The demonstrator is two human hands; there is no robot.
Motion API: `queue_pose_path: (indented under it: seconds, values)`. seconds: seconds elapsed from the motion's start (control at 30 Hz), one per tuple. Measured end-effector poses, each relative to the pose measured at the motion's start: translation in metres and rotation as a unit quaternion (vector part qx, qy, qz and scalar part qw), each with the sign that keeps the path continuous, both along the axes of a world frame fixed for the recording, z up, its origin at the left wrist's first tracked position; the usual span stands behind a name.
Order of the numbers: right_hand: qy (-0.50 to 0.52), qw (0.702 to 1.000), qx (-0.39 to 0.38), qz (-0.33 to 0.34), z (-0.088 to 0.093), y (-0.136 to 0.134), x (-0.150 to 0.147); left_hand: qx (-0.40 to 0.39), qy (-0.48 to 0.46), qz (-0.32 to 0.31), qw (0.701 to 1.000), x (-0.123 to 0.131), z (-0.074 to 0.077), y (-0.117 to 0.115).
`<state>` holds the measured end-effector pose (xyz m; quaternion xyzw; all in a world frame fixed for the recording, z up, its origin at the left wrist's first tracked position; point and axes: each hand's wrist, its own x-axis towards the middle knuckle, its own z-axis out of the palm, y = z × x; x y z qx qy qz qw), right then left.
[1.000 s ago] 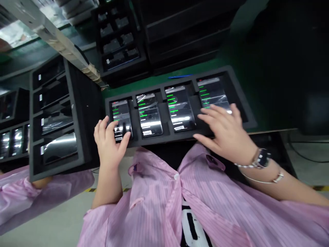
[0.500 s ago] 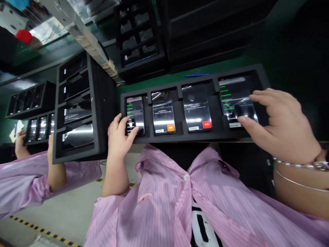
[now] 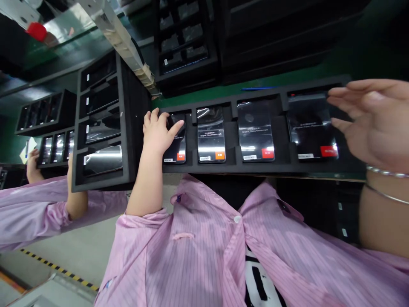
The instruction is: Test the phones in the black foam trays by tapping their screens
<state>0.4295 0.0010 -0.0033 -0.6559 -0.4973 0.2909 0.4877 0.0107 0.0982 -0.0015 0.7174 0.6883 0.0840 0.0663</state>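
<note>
A phone factory's test line is being shown. Four phones (image 3: 211, 134) with lit test screens are being held in the slots of a black foam tray (image 3: 281, 167) on a green bench mat (image 3: 223, 91). More foam trays (image 3: 182, 47) are being kept stacked behind it, and another tray (image 3: 132, 128) is being kept alongside, at the left. Pink striped work smocks (image 3: 191, 256) are being worn, a co-worker's sleeve (image 3: 28, 213) included. The floor (image 3: 79, 247) is being marked off with yellow-and-black tape (image 3: 54, 267).

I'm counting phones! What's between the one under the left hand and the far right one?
The second phone and third phone, each in its own tray slot; the head view shows it.
</note>
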Motion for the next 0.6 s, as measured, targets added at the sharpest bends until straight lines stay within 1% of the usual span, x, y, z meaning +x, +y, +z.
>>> queue_pose_path:
  seconds: [0.03,0.07,0.13,0.23,0.3,0.37,0.47,0.53,0.6]
  values:
    - [0.058,0.998,-0.008,-0.016,0.002,0.001,0.0,0.003,-0.005,0.001,1.0,0.0,-0.001,0.0]
    - [0.09,0.995,-0.016,-0.027,0.005,0.002,-0.001,0.009,-0.01,0.001,1.0,0.0,-0.001,0.0]
    - [0.091,0.995,-0.03,-0.035,0.008,0.005,-0.001,0.023,-0.016,-0.002,1.0,0.001,-0.002,0.002]
    - [0.079,0.995,-0.048,-0.024,0.009,0.007,-0.001,0.037,-0.018,-0.002,0.999,0.002,-0.001,0.005]
    - [0.05,0.997,-0.06,-0.002,0.008,0.008,0.001,0.042,-0.02,0.0,0.999,0.002,0.0,0.008]
    - [-0.002,0.998,-0.049,0.024,0.009,0.01,0.002,0.045,-0.021,0.002,0.999,0.001,-0.001,0.01]
    - [-0.081,0.994,-0.025,0.066,0.018,0.019,-0.003,0.043,-0.035,0.012,0.998,0.0,-0.003,0.01]
    - [-0.123,0.986,-0.034,0.103,0.028,0.033,-0.012,0.032,-0.052,0.017,0.998,-0.001,-0.004,0.006]
    - [-0.185,0.971,-0.058,0.141,0.038,0.056,-0.026,0.017,-0.059,0.021,0.998,-0.001,-0.005,0.003]
